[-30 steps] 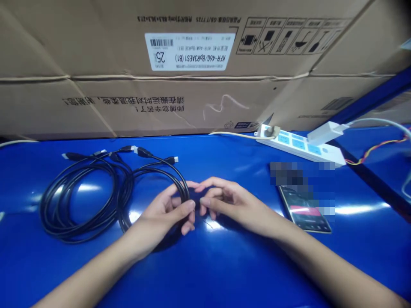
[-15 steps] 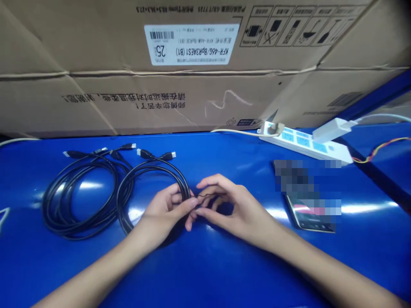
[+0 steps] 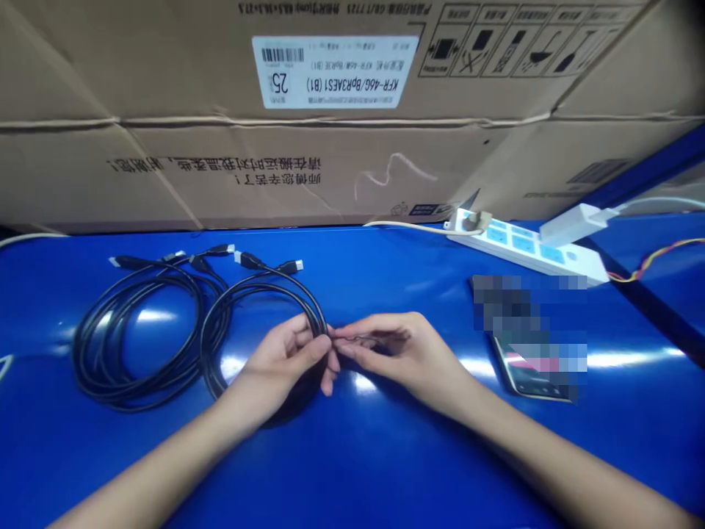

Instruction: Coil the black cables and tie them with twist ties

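My left hand (image 3: 294,353) is wrapped round the right side of a coiled black cable (image 3: 264,281), thumb on top of the strands. The cable's two plugs, black with metal ends, cross at the top of the coil. Close against the coil, my right hand (image 3: 405,345) pinches a thin dark twist tie (image 3: 355,337) between thumb and fingertips. The tie comes out at the bundled strands by my left thumb; its far end is hidden by the fingers. To the left, other coiled black cables (image 3: 80,349) lie touching the held coil.
A large cardboard box (image 3: 330,147) stands along the back of the blue table (image 3: 352,470). At right lie a white power strip (image 3: 529,246) with a white charger (image 3: 573,224) plugged in, and a phone (image 3: 529,367), partly pixelated. A black strap or cable runs at far right.
My right hand's fingers have closed from a loose curl into a pinch on the twist tie, right up at the coil. The left hand keeps its hold; the view has shifted slightly.
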### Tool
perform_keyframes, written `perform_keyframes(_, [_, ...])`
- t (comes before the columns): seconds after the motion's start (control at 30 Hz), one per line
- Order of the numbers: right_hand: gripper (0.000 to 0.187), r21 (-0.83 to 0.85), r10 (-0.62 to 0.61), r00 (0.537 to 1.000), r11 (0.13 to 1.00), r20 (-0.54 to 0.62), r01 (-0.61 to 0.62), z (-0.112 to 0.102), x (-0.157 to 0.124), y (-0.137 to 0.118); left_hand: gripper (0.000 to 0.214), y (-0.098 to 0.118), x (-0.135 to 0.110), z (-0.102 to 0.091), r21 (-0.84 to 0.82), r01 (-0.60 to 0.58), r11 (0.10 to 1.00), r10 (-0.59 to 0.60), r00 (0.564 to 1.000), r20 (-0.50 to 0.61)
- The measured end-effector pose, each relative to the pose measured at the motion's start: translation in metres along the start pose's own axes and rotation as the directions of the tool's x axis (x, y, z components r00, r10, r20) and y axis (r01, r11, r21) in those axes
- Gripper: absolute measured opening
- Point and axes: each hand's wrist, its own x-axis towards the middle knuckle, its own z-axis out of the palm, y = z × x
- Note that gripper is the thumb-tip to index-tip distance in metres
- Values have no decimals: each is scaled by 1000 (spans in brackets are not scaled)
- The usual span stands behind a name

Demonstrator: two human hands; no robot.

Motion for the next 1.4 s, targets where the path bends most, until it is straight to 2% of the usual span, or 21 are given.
perform_keyframes(0.17, [27,-44,-63,998,997,-10,63,-5,4,4,28,-2,1,-4,-97,-13,995,19,998,67])
perform_keyframes(0.33, [19,-229,-208,978,953,-14,200,-8,6,9,27,-3,2,-7,-42,32,999,-31,999,35])
perform_keyframes(0.47, [20,-439,-414,908,806,59,396,-9,2,11,31,-1,0,-9,2,79,997,-79,996,29])
perform_keyframes(0.57, [24,-473,-535,833,702,145,533,-9,0,11,30,2,-2,-9,19,96,995,-97,995,9])
perform_keyframes(0.63, [27,-465,-559,807,673,190,575,-9,-2,9,30,2,-3,-8,5,93,996,-93,996,11])
perform_keyframes(0.67, [27,-452,-538,818,690,205,566,-8,-3,7,31,2,-2,-7,-8,86,996,-86,996,15])
perform_keyframes(0.73, [25,-380,-424,883,797,202,470,-6,-3,2,32,2,-1,-6,-26,72,997,-72,997,17])
perform_keyframes(0.8, [25,-237,-242,957,932,159,275,-5,-1,-1,32,1,0,-6,-37,48,998,-47,999,27])
perform_keyframes(0.83, [26,-150,-153,980,974,130,172,-5,0,-2,32,1,1,-6,-38,39,999,-38,999,34])
perform_keyframes(0.9, [31,6,-14,998,1000,67,13,-6,4,-2,31,0,2,-6,-31,27,999,-26,999,44])
perform_keyframes(1.0, [31,100,119,991,987,66,-125,-9,8,-2,32,-1,2,-6,-5,18,1000,-18,999,48])
perform_keyframes(1.1, [36,27,197,960,978,200,-207,-10,7,-7,34,-2,1,-6,9,7,1000,-7,999,50])
perform_keyframes(1.2, [39,-54,240,930,971,280,-234,-9,4,-11,35,-2,1,-5,30,-4,1000,2,999,47])
perform_keyframes(1.4, [36,-7,258,921,963,293,-268,-9,2,-13,38,-3,1,-4,66,10,998,-12,999,34])
